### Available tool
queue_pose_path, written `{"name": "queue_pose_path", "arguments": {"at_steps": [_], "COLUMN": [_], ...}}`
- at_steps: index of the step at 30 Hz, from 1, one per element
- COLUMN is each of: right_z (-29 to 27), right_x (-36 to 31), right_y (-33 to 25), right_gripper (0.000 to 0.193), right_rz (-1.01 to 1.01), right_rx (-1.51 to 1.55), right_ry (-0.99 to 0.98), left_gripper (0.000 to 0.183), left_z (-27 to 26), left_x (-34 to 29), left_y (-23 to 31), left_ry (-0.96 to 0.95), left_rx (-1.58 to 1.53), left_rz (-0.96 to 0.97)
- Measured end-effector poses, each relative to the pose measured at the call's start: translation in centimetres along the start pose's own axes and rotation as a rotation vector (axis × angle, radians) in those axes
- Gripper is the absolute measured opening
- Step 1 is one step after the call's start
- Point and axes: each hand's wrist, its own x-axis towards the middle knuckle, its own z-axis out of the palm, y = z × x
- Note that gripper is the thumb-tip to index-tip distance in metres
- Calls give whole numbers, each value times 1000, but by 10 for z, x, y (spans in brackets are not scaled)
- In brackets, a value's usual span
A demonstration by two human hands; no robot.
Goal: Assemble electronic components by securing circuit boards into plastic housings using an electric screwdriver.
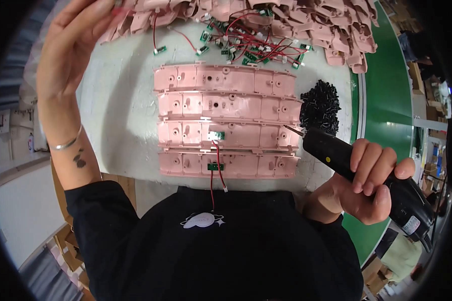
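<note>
My right hand (pixel 369 178) is wrapped round a black electric screwdriver (pixel 331 150), its thin bit pointing left over the right end of a pink plastic strip (pixel 186 134). Raised at the far left, my left hand (pixel 68 47) has its fingers drawn together beside the pink pile; a blurred reddish thing shows at the fingertips, too unclear to name. Several pink strips lie in a stack of rows before me. The two nearest rows each carry a small green circuit board (pixel 215 166) with red and dark wires trailing toward me.
Beyond the strips lies a tangle of wired circuit boards (pixel 251 47). A large pile of curved pink parts (pixel 316 22) covers the far side. Right of the strips sits a heap of small black screws (pixel 320 108). A green surface (pixel 389 135) borders the white worktop (pixel 130 110).
</note>
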Motion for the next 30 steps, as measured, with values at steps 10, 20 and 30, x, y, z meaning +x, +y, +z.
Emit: {"name": "queue_pose_path", "arguments": {"at_steps": [10,20,30], "right_z": [24,51,46], "right_x": [-5,-4,-2], "right_y": [18,57,69], "right_gripper": [34,34,37], "right_rz": [131,74,89], "right_rx": [86,-63,-83], "right_ry": [-118,-171,-214], "left_gripper": [11,9,8], "left_z": [97,111,110], "left_x": [-77,-92,-91], "left_y": [-84,-117,-119], "left_ry": [-376,-246,-290], "left_rx": [538,847,911], "left_rz": [-64,260,299]}}
